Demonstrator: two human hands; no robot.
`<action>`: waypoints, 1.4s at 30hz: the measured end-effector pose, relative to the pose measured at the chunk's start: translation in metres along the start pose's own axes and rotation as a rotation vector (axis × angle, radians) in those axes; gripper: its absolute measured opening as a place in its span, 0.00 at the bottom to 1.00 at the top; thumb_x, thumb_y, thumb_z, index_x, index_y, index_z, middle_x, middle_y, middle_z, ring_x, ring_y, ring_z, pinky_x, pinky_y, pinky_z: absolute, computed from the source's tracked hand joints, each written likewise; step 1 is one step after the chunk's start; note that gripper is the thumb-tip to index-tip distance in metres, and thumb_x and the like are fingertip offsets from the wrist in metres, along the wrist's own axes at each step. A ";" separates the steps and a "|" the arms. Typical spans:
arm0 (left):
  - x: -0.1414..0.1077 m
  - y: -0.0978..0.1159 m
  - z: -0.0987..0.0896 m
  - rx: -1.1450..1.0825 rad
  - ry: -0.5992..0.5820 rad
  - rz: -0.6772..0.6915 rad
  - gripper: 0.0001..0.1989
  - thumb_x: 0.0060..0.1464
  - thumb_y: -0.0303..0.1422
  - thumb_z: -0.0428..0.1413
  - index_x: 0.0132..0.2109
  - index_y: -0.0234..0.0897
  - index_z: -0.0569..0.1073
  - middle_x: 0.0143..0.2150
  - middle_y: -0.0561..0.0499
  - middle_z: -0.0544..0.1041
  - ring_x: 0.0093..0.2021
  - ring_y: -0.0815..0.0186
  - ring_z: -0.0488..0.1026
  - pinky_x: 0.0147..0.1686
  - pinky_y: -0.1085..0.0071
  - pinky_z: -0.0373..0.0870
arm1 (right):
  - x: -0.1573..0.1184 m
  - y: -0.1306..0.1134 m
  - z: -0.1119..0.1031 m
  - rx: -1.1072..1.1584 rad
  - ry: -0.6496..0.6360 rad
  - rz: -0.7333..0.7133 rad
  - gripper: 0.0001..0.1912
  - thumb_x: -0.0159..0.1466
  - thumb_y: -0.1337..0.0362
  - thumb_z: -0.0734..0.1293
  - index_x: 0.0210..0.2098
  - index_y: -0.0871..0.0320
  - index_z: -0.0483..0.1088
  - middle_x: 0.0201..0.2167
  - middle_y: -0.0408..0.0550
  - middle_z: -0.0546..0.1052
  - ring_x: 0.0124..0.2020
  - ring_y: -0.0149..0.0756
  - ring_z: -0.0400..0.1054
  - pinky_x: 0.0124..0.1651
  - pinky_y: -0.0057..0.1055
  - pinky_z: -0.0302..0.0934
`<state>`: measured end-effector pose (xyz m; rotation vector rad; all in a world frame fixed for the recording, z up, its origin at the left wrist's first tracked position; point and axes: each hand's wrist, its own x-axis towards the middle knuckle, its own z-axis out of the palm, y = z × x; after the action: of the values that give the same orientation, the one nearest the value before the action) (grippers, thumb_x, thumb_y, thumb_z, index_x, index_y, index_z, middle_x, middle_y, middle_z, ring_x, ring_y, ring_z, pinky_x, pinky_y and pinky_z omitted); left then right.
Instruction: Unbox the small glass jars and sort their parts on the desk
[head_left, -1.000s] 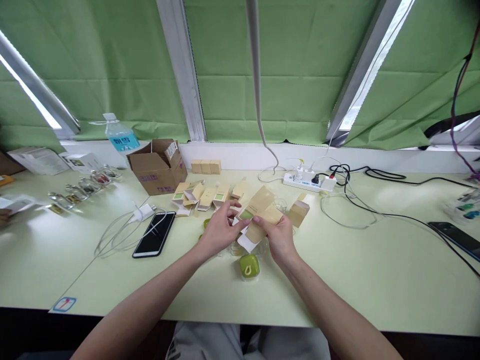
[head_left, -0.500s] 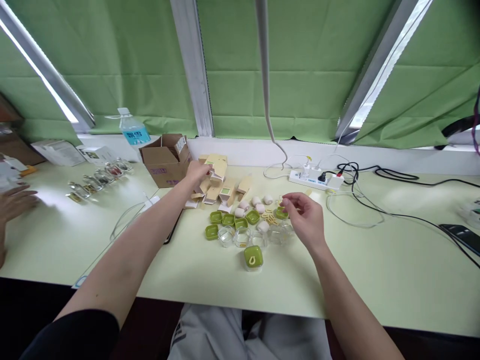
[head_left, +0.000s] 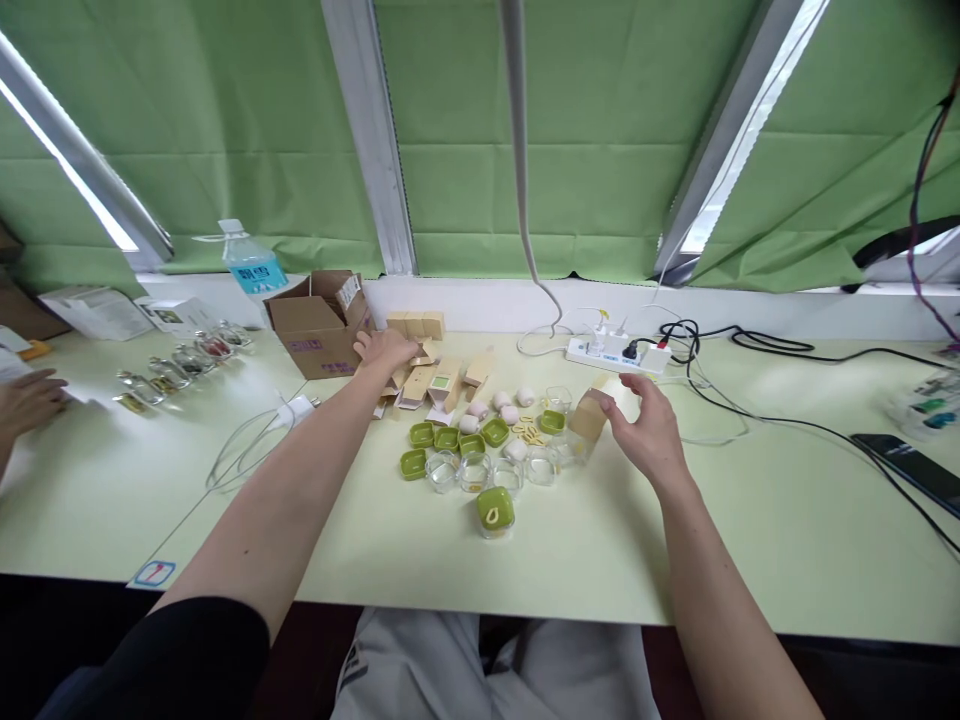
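Observation:
My left hand (head_left: 386,350) reaches over the pile of small kraft boxes (head_left: 417,385), beside the brown cardboard carton (head_left: 322,325). Its fingers are spread, with nothing visible in them. On the right, my right hand (head_left: 649,430) has thumb and fingers apart. A motion-smeared small kraft box (head_left: 589,414) tilts at its thumb tip; I cannot tell whether they touch. Several green square trays (head_left: 447,439), clear cups (head_left: 475,473), pale rounded pieces (head_left: 469,424) and yellow loops (head_left: 531,432) lie between my hands. Nearest me stands a clear cup with a green lid (head_left: 495,510).
A white power strip (head_left: 616,355) with black and white cables lies at the back right. A phone (head_left: 907,465) rests far right. Glass bottles (head_left: 169,375) line the left, near a co-worker's hand (head_left: 34,400). A blue-labelled bottle (head_left: 253,262) stands behind the carton.
My left hand has shifted slightly left toward the carton and its fingers have spread. My right hand has moved right and opened from a pinch; a small kraft box now shows beside it.

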<state>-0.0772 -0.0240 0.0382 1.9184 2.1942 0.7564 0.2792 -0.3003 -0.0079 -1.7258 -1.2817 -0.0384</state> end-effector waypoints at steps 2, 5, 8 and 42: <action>-0.017 -0.001 -0.001 -0.021 0.073 0.063 0.24 0.55 0.47 0.58 0.50 0.31 0.76 0.59 0.21 0.72 0.65 0.29 0.58 0.58 0.41 0.56 | 0.002 0.008 -0.001 0.050 -0.083 0.040 0.37 0.62 0.46 0.70 0.66 0.52 0.63 0.63 0.60 0.74 0.63 0.58 0.68 0.63 0.56 0.61; -0.052 -0.003 -0.001 -0.142 0.225 0.249 0.20 0.60 0.42 0.55 0.55 0.36 0.75 0.58 0.29 0.73 0.63 0.34 0.61 0.59 0.42 0.58 | 0.003 0.016 0.001 0.064 -0.247 0.096 0.50 0.56 0.46 0.76 0.72 0.51 0.55 0.65 0.63 0.71 0.64 0.59 0.67 0.62 0.56 0.63; -0.092 -0.004 -0.003 -0.276 0.282 0.415 0.17 0.62 0.39 0.55 0.54 0.39 0.76 0.56 0.35 0.74 0.62 0.40 0.62 0.61 0.46 0.59 | 0.002 0.019 0.010 0.008 -0.329 0.144 0.51 0.54 0.52 0.76 0.72 0.53 0.54 0.62 0.62 0.74 0.61 0.58 0.71 0.61 0.54 0.64; -0.227 0.018 -0.038 -1.663 -1.056 0.061 0.25 0.51 0.34 0.68 0.53 0.40 0.68 0.50 0.43 0.77 0.45 0.58 0.77 0.43 0.59 0.77 | -0.020 -0.090 0.048 1.342 -0.783 0.223 0.35 0.56 0.58 0.81 0.61 0.50 0.72 0.55 0.52 0.82 0.58 0.49 0.76 0.56 0.44 0.73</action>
<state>-0.0353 -0.2508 0.0286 0.9342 0.3855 0.7880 0.1793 -0.2819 0.0145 -0.6321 -1.1160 1.4077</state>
